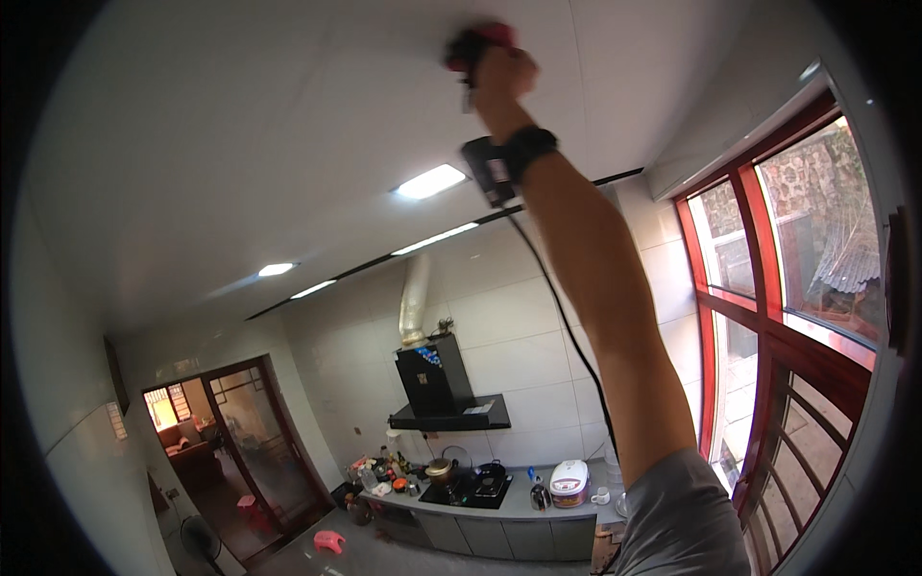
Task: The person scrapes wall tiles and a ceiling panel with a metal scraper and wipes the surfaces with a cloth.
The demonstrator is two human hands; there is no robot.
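Observation:
High overhead, my right hand (508, 75) is closed around a red-and-black handheld tool (477, 45). The tool is up at the white ceiling (288, 122); motion blur hides its exact kind and whether it touches the surface. A black wristband (531, 153) circles my wrist. Just beside the wrist is a flat black box (484, 173) with a pale label. From this box a black cable (549, 288) runs down along my forearm and passes behind my upper arm. My left hand is out of view.
Lit ceiling panels (432, 181) lie below and left of the tool. A black range hood (436, 385) hangs over the gas stove (468, 489). A rice cooker (570, 484) stands on the counter (518, 513). Red-framed windows (774, 245) are at right, a pink stool (329, 541) on the floor.

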